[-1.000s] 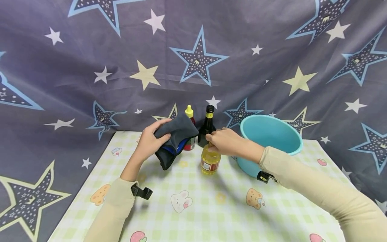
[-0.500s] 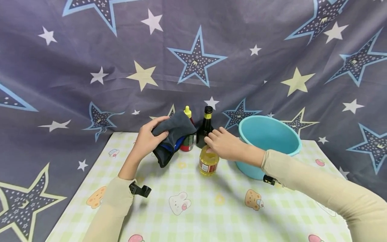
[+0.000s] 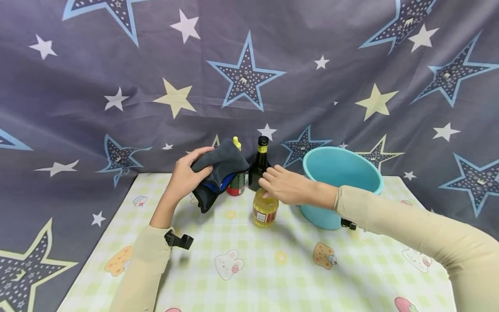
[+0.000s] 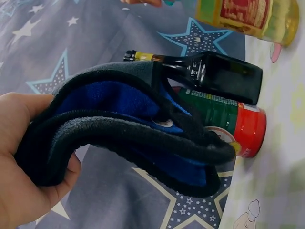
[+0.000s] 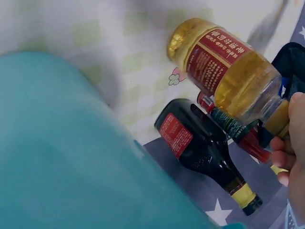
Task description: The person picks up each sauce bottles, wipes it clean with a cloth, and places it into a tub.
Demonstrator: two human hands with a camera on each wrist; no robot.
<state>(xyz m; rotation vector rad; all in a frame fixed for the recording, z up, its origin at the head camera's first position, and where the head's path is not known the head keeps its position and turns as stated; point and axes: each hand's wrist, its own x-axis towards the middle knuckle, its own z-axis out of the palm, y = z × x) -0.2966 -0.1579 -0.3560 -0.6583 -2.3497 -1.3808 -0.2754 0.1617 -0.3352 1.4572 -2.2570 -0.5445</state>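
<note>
My left hand (image 3: 187, 175) grips a folded cloth (image 3: 224, 160), dark grey outside and bright blue inside, with black edging. In the left wrist view the cloth's folds (image 4: 112, 126) gape apart, fingers and thumb pinching one end. My right hand (image 3: 288, 186) holds a clear bottle of yellow oil (image 3: 265, 212) by its capped top, the fingers hiding much of the cap. A red label (image 5: 212, 59) wraps the upright oil bottle. Behind it stands a dark sauce bottle (image 3: 258, 167) with a yellow neck band. The cloth partly covers a squeeze bottle (image 3: 236, 186) with a yellow tip.
A large turquoise bucket (image 3: 339, 169) stands right of the bottles, behind my right forearm. The table wears a green-checked cloth (image 3: 273, 277) with cartoon prints. A grey curtain (image 3: 312, 34) with stars hangs along the back edge.
My right hand has turned slightly at the top of the oil bottle, its fingers shifting there. The left hand keeps hold of the cloth. The head view has shifted a little.
</note>
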